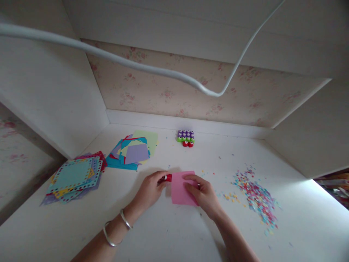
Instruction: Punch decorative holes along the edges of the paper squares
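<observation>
My left hand (152, 187) is closed around a small red craft punch (168, 178), whose mouth meets the left edge of a pink square of paper (180, 194). Thumb and fingers of my right hand (203, 193) pinch the right side of that paper. The sheet is held just over the white table. Whether the paper's edge sits inside the punch's slot is too small to tell. Two silvery bangles circle my left wrist.
To the left lie a pile of paper squares with punched borders (72, 174) and a stack of plain coloured paper (136, 154). Several purple, green and red punches (185, 136) stand at the back. Paper confetti (256, 196) is scattered right. A white cable (174, 74) hangs across above.
</observation>
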`<state>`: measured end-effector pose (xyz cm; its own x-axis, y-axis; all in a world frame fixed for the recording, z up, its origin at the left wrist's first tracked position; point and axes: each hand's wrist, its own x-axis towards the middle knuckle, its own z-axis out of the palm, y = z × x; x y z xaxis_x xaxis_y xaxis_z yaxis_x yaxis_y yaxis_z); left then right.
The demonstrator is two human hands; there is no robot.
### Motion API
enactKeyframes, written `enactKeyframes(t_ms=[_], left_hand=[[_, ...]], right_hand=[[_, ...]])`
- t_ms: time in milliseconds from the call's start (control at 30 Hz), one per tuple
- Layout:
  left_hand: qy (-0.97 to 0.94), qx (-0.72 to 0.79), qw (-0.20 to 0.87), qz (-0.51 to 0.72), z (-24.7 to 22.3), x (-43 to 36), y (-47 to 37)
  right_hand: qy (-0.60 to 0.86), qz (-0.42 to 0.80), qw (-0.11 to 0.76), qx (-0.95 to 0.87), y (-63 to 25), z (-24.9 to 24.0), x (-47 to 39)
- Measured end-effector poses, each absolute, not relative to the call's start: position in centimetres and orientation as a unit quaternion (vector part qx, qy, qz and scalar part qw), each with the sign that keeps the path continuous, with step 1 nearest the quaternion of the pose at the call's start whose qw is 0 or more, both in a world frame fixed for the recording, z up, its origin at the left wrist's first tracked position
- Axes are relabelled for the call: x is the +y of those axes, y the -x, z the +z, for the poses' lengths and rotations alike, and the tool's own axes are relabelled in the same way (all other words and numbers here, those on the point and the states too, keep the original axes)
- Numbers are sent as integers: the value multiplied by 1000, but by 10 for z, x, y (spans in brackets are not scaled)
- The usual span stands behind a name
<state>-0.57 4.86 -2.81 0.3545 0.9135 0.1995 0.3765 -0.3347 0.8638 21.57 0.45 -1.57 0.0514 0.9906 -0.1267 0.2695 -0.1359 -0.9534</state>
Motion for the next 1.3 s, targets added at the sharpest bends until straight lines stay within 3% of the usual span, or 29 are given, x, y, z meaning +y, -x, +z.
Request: enactKeyframes(t_ms=[1300], left_hand=[[-789,399,331,330,-13,41,5]], right_hand=[[609,425,399,-539,-221,-15,4]])
